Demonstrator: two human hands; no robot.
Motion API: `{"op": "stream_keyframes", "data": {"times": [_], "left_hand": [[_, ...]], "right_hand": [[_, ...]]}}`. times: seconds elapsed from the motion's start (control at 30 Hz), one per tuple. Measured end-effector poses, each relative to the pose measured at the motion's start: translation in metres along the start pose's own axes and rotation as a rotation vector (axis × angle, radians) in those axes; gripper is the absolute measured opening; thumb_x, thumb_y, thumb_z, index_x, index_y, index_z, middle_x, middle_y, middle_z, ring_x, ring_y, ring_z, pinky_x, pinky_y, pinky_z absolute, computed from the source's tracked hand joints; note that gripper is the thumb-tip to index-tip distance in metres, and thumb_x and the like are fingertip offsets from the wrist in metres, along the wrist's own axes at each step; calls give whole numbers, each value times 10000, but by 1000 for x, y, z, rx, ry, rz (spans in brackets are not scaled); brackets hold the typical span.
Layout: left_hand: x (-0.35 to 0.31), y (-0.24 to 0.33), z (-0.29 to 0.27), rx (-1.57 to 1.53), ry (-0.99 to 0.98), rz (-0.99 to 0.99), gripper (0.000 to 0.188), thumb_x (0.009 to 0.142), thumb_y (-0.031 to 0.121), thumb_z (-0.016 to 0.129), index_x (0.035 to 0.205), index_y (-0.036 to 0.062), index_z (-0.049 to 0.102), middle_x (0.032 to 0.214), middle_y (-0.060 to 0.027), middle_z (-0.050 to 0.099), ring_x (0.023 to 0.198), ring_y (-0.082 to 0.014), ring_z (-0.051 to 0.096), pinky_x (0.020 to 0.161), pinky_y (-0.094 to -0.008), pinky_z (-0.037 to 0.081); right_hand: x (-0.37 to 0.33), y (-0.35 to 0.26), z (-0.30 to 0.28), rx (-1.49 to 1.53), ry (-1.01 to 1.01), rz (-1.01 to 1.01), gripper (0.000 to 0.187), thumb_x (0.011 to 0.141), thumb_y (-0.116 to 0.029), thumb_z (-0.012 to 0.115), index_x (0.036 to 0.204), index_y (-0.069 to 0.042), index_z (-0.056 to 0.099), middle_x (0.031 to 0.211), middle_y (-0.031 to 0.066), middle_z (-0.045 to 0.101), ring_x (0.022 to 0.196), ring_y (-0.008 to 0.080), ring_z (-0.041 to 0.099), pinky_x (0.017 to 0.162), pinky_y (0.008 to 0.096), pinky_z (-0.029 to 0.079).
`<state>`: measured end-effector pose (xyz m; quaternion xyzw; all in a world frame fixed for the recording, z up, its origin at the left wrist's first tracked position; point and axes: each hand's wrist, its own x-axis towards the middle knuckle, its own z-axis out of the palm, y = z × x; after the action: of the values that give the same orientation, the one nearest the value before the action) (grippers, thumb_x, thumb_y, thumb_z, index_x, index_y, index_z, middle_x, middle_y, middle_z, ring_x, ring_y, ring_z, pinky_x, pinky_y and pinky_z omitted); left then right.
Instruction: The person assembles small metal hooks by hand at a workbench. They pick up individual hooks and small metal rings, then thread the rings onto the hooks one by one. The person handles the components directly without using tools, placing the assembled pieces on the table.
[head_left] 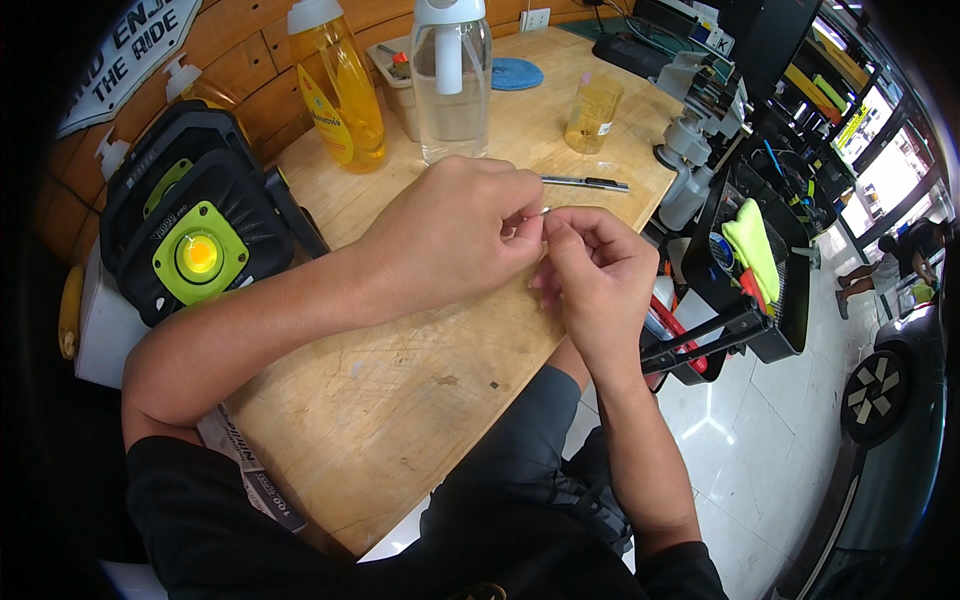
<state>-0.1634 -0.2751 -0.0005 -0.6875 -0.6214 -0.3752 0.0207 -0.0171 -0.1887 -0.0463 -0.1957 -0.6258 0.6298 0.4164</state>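
Note:
Over the wooden table (400, 410), my left hand (450, 225) and my right hand (605, 275) meet fingertip to fingertip. Both are closed in a pinch. Between them shows a tiny pale, shiny piece (546, 211), too small to name and mostly covered by the fingers. Just beyond my fingers lies a slim silver and black snap-off knife (600, 184), its left end hidden behind my left hand. A clear bottle with a white top (452, 100) stands behind my left hand. Farther right is an open amber cup (594, 118).
A black and green work light (200, 255), lit, stands left by my forearm. Yellow liquid fills a pump bottle (340, 95) at the back, near a blue round pad (516, 74). Beyond the table's right edge stand a tool cart (770, 320) and a car (890, 470).

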Motion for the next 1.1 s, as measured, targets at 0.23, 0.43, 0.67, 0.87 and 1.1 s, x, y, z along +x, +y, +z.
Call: {"op": "stream_keyframes", "data": {"times": [0.23,0.43,0.67,0.87,1.1], "left_hand": [[-2,-1,1,51,3,65,81,817,3,720,844,-34,653,758,-133,660,645,-204,688,582,-306,550],[-2,0,3,55,13,108,82,808,5,720,843,-28,653,746,-137,648,641,-234,684,575,-324,545],[-3,1,4,60,-2,103,99,792,12,726,826,-15,637,744,-137,639,640,-255,672,571,-339,537],[-5,4,4,92,13,134,133,774,29,730,809,6,604,747,-129,616,669,-293,641,583,-369,516],[-4,1,7,62,24,135,136,774,38,730,798,5,600,723,-129,608,643,-296,627,565,-376,506]], "right_hand": [[1,-1,0,10,-2,18,154,956,-70,651,962,83,667,699,55,676,556,71,608,499,214,458],[2,0,1,36,7,-21,108,945,-43,629,901,55,643,681,39,654,542,66,596,490,214,453],[3,5,2,47,24,-65,83,921,-12,629,851,31,618,651,9,622,540,48,578,484,200,420],[1,7,2,31,24,-86,89,909,-11,635,831,27,617,648,7,620,531,44,568,470,202,408],[3,7,2,59,30,-67,82,899,-6,631,827,30,615,650,6,618,522,38,556,467,200,406]]}}
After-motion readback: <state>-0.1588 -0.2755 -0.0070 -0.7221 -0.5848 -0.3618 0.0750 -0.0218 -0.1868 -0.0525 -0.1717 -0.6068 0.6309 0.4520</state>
